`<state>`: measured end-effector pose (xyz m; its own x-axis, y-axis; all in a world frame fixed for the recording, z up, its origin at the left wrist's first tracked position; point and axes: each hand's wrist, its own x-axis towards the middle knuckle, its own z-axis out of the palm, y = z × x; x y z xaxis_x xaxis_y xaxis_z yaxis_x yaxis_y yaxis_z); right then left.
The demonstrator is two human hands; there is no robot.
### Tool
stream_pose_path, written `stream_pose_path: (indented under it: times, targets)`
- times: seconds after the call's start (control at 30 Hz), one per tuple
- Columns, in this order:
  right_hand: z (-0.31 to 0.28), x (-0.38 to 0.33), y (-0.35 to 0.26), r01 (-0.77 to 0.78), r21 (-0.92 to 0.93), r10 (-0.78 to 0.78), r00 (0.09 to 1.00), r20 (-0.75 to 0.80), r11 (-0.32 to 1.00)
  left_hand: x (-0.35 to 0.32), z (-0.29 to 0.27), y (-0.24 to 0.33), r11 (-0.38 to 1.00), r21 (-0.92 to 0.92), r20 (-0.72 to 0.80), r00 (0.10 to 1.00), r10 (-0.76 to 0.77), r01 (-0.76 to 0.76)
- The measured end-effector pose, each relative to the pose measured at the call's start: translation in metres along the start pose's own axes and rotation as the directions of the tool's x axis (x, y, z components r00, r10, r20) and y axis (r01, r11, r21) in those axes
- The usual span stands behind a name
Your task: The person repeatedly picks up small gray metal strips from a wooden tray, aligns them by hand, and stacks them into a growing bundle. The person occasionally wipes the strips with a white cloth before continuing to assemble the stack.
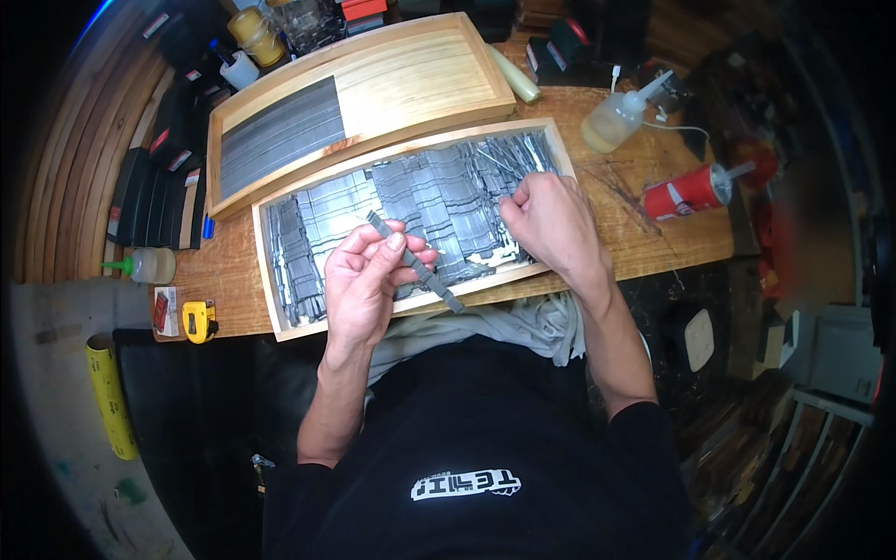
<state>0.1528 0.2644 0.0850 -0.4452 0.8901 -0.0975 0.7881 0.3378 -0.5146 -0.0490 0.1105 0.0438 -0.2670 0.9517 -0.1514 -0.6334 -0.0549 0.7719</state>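
I've got the left hand (369,271) pinching a grey strip (415,263) slanting toward the worktop's near edge, right hand (551,219) clenched over the tray (271,271) pile, farther off.

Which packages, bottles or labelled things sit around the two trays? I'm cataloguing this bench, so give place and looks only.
Red can: right of the trays, on its side, red with white marks.
Squeeze bottle: upper right, clear with yellowish liquid, pointed nozzle.
Small bottle: left edge, pale, green tip.
Small box: lower left, red and white.
Tape measure: beside it, yellow and black.
Black packs: left, upright, with small red-white labels.
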Motion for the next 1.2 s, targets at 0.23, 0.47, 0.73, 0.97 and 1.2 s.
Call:
stream_pose_path:
  times: [0.23, 0.47, 0.73, 0.97, 1.2]
  targets:
    - [-0.014, -0.017, -0.004, -0.026, 0.327, 0.022, 1.0, 0.017, 0.945, 0.001, 0.006, 0.008, 0.993, 0.056, 0.02, 0.994, -0.107, 0.105]
    - [0.012, -0.07, -0.031, 0.371, 0.206, -0.364, 0.929, -0.073, 0.906, -0.003, 0.017, 0.003, 0.982, 0.065, 0.01, 0.984, -0.177, 0.176]
    - [0.007, -0.079, -0.04, 0.499, 0.114, -0.503, 0.864, 0.004, 0.859, -0.017, 0.022, 0.005, 0.954, 0.287, 0.007, 0.996, -0.094, 0.088]
    - [0.009, -0.086, -0.037, 0.281, 0.615, -0.433, 0.895, 0.109, 0.737, -0.023, 0.009, 0.011, 0.997, 0.067, -0.052, 0.998, -0.042, 0.045]
    - [0.03, -0.09, -0.012, 0.364, 0.756, -0.648, 0.755, 0.103, 0.544, -0.024, 0.007, 0.024, 0.973, -0.066, -0.001, 0.975, -0.222, 0.222]
